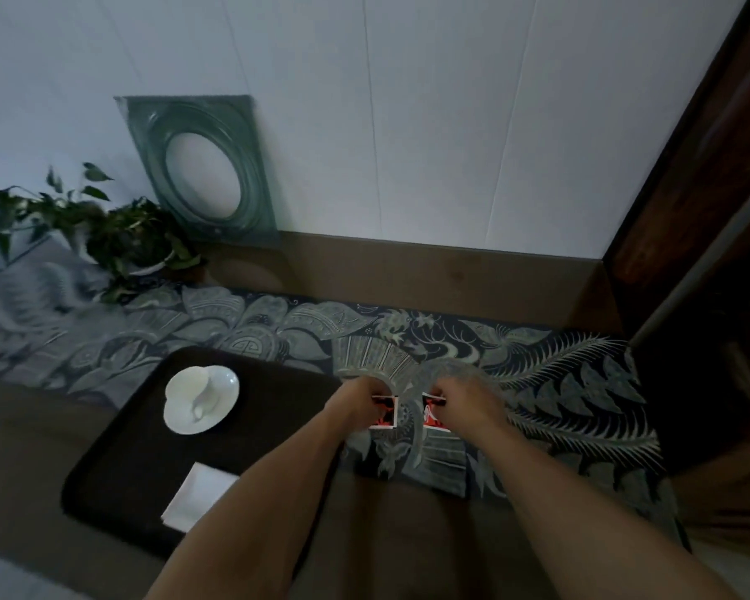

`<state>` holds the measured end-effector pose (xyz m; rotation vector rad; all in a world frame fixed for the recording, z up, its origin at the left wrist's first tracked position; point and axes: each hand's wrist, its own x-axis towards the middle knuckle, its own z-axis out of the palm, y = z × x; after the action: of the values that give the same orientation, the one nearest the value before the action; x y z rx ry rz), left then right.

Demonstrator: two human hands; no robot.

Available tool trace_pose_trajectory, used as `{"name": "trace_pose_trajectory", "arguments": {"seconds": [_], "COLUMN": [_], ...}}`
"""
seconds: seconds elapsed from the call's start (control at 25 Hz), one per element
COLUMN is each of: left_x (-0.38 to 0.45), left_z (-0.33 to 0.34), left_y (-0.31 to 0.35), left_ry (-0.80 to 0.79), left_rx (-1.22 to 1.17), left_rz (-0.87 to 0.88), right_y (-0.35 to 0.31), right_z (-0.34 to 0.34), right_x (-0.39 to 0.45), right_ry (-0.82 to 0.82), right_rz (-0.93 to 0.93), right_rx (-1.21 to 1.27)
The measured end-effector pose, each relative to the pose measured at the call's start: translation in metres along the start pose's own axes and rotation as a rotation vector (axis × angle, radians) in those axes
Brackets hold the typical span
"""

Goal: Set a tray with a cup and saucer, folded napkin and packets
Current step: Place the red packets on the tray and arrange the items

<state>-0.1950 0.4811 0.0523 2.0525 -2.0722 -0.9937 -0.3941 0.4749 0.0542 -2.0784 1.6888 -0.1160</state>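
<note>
A dark tray (118,461) lies at the left of the table. On it stand a white saucer (178,415) carrying a white cup (211,389), and a folded white napkin (198,491) nearer me. Right of the tray, over the patterned cloth, my left hand (356,398) pinches a red, white and black packet (386,411). My right hand (464,402) pinches a second such packet (431,413). The two packets sit side by side, a small gap between them. My fingers hide each packet's outer edge.
A patterned dark cloth (559,383) covers the table's middle and right. A potted plant (118,240) and a framed round mirror (204,171) stand at the back left against the white wall. A dark wooden door frame (689,210) rises on the right.
</note>
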Motion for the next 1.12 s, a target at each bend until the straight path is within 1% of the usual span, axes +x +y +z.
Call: {"name": "trace_pose_trajectory", "arguments": {"seconds": [0.12,0.28,0.44,0.68,0.84,0.96,1.12], "left_x": [-0.037,-0.066,-0.075,-0.053,-0.031,-0.017,-0.003], "left_z": [0.003,-0.002,-0.015,-0.047,-0.075,-0.096,-0.11], "left_y": [-0.022,-0.061,-0.1,-0.17,-0.215,-0.239,-0.26], "left_ry": [0.014,0.015,0.01,-0.091,-0.109,-0.106,-0.16], "left_rx": [-0.035,-0.036,-0.028,-0.032,-0.008,0.01,0.008], "left_rz": [-0.059,-0.056,-0.056,-0.023,0.026,0.082,0.129], "right_y": [-0.015,-0.037,-0.06,-0.114,-0.157,-0.183,-0.207], "right_z": [0.016,0.036,0.051,0.081,0.098,0.107,0.124], "right_x": [-0.022,-0.04,-0.04,-0.021,0.0,0.018,0.03], "right_ry": [-0.027,-0.035,-0.026,0.015,0.002,-0.014,-0.014], "right_rz": [-0.031,-0.052,-0.023,0.086,0.153,0.19,0.252], "right_rx": [0.006,-0.009,-0.012,0.034,0.058,0.073,0.133]}}
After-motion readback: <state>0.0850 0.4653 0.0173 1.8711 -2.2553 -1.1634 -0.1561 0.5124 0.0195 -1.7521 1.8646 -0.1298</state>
